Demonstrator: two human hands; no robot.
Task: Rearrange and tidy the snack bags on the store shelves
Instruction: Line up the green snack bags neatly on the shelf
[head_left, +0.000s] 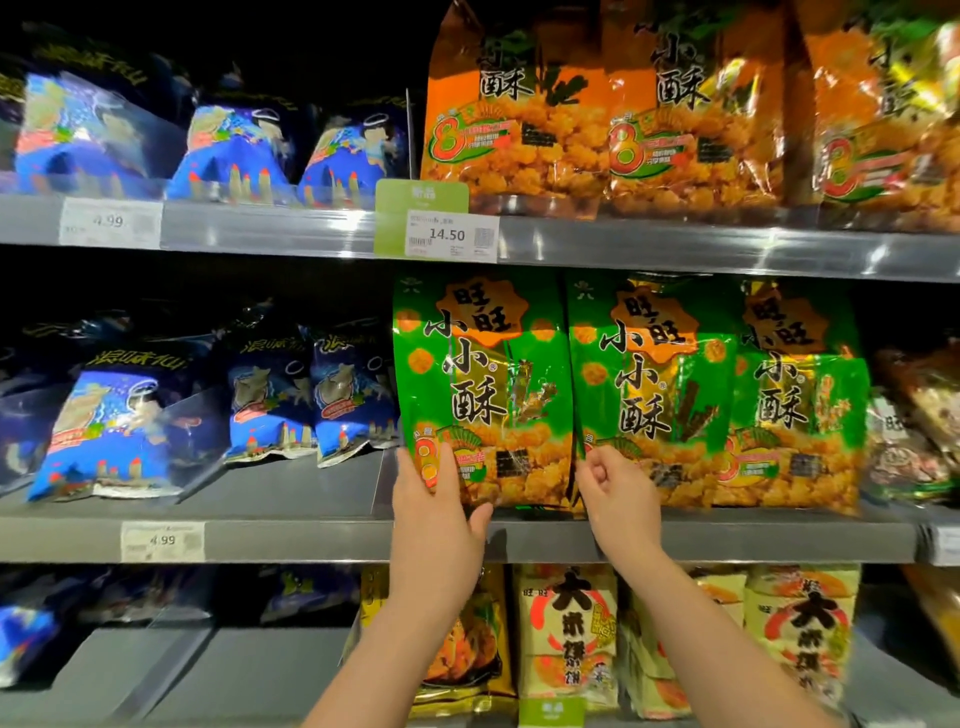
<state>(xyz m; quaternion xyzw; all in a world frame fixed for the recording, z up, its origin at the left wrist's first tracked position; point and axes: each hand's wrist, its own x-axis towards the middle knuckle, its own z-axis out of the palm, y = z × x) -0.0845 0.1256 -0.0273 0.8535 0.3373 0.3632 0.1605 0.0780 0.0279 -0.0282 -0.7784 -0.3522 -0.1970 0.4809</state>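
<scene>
Three green snack bags stand upright on the middle shelf (675, 535). My left hand (434, 506) lies flat on the lower left corner of the leftmost green bag (480, 384), fingers straight, thumb under its bottom edge. My right hand (613, 491) is at the lower left corner of the second green bag (649, 389), its fingers curled at the bag's edge; whether it pinches the bag is unclear. The third green bag (795, 400) stands behind and to the right, partly overlapped.
Orange snack bags (597, 119) fill the top shelf on the right. Blue bags (109, 431) lie on the left of the middle and top shelves. Cream-coloured bags (566, 634) stand on the bottom shelf. A clear divider (387, 483) separates blue from green. A price tag (449, 236) hangs above.
</scene>
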